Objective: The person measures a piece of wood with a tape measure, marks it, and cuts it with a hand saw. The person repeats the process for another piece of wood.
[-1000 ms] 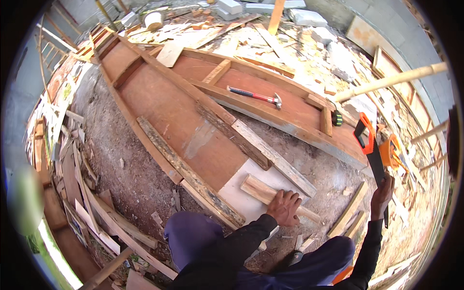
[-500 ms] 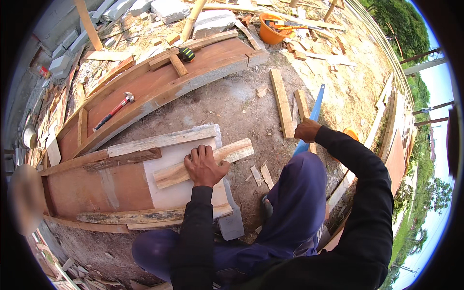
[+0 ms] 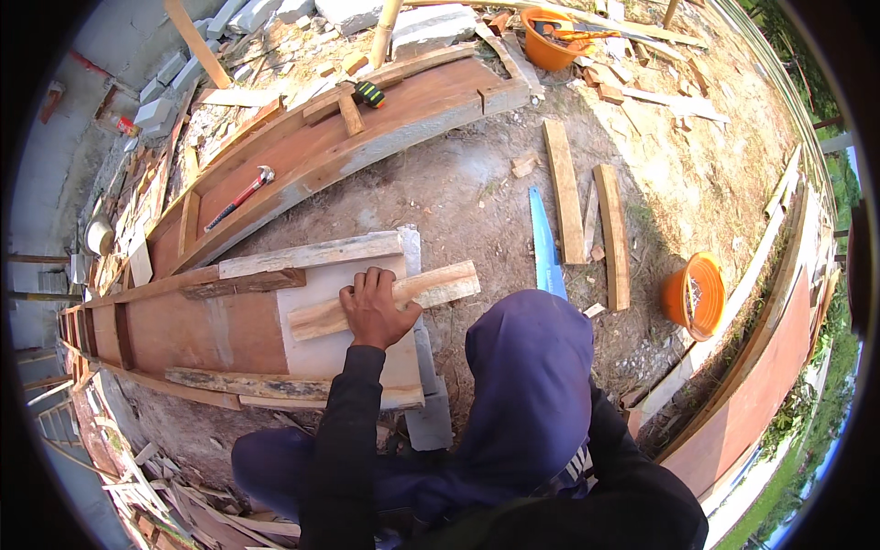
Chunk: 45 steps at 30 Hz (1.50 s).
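Note:
My left hand (image 3: 378, 310) is closed over a short wooden board (image 3: 440, 286), pressing it down. The board lies at a slant on a pale panel (image 3: 390, 356) at the right end of a wooden form, its right end sticking out past the panel's edge. Beyond my raised right knee, a blue handsaw blade (image 3: 546, 240) points away from me; its handle is hidden behind the knee. My right arm (image 3: 616, 440) passes behind that knee, so my right hand cannot be seen.
A longer wooden form (image 3: 339, 174) lies behind, with a red-handled hammer (image 3: 240, 197) and a black-and-yellow tape measure (image 3: 368, 94). Loose planks (image 3: 564, 192) lie on the dirt to the right. One orange bucket (image 3: 694, 298) stands at right, another orange bucket (image 3: 548, 53) at the back.
My right hand has gone from view behind the knee. The saw blade has shifted left and nearer. My left hand stays on the board. The view has tilted, bringing in the right bucket.

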Available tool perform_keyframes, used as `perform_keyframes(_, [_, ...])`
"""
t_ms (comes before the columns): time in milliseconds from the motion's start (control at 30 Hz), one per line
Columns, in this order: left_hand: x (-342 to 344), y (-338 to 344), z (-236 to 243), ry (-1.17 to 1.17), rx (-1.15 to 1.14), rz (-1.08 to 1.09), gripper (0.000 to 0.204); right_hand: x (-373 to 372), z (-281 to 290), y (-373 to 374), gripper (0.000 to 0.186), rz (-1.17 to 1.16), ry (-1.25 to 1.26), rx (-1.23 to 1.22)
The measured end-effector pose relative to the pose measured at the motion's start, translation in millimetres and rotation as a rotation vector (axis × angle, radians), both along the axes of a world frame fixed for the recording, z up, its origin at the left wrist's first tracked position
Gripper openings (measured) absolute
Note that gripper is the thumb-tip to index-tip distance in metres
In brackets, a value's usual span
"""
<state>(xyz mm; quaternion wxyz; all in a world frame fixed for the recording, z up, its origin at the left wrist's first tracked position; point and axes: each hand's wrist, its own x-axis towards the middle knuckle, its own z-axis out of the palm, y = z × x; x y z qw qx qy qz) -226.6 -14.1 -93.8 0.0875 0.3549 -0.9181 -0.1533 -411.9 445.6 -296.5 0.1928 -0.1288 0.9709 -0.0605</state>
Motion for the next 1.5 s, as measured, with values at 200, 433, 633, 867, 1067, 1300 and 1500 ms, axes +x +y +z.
perform_keyframes(200, [-4,4,0,0.042,-0.039,-0.006,0.043,73,19,4,0.058,-0.355,-0.169,-0.229])
perform_keyframes(433, [-1,2,4,-0.009,-0.038,-0.018,0.044,57,43,1,0.05,-0.401,-0.163,-0.39])
perform_keyframes(633, [3,2,1,-0.009,-0.052,-0.015,0.046,24,63,-15,0.044,-0.42,-0.147,-0.539])
perform_keyframes(867, [7,0,6,0.009,0.001,-0.015,0.05,-29,87,-24,0.037,-0.404,-0.106,-0.778])
perform_keyframes(1067, [6,4,10,-0.07,0.024,-0.006,0.053,-72,109,-26,0.031,-0.398,-0.065,-0.97])
perform_keyframes(1300, [-21,24,12,-0.103,0.087,-0.04,0.058,-91,132,-10,0.026,-0.406,-0.02,-1.108])
perform_keyframes(1500, [-60,45,7,-0.07,0.153,0.028,0.058,-76,206,-23,0.016,-0.451,0.073,-1.057])
